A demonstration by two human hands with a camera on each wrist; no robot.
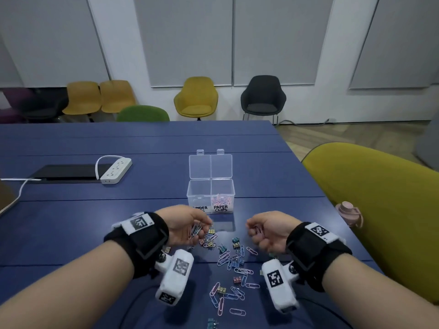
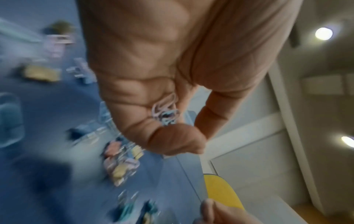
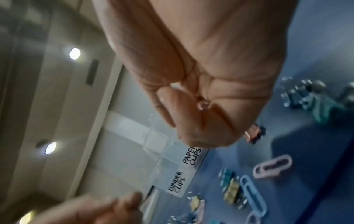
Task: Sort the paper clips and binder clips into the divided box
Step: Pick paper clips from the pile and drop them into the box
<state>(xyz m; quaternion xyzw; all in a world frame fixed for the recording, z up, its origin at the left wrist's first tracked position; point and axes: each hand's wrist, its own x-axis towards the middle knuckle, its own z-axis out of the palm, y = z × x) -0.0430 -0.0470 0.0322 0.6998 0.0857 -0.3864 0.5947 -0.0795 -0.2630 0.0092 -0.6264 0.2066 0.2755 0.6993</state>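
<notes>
Left hand point(image 1: 183, 225), right hand point(image 1: 269, 231) gripping paper clips point(image 1: 195, 230), near box point(image 1: 210, 195).

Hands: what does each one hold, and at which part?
Left hand: a bunch of paper clips in curled fingers. Right hand: pink paper clips; exact part hidden.

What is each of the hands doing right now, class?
Left hand: closed, holding a bunch of paper clips.
Right hand: closed, holding pink paper clips.
</notes>
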